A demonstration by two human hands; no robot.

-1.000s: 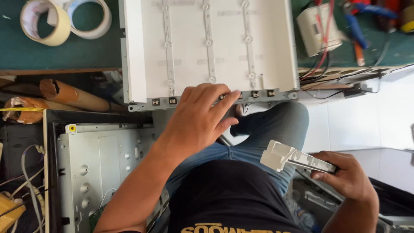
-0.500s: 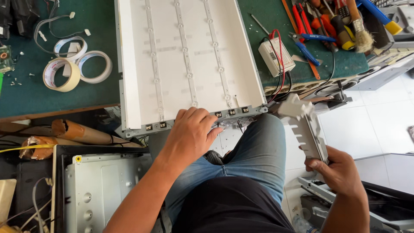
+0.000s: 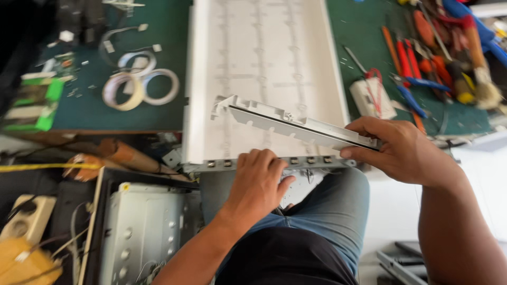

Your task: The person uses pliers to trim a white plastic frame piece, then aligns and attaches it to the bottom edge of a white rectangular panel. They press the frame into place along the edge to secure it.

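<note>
Right hand (image 3: 401,150), fingers still gripping the long white plastic frame strip (image 3: 296,122), has swung it across the white backlight panel (image 3: 264,58), left hand (image 3: 259,182) pressing the panel's edge.

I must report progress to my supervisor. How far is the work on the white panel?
Done, it seems: the white panel lies open on the green bench, its light strips exposed. In hand: the right hand has a grip on a long white frame piece above the panel; the left hand rests on the panel's near edge. Left: the frame piece is not yet seated anywhere.
</note>
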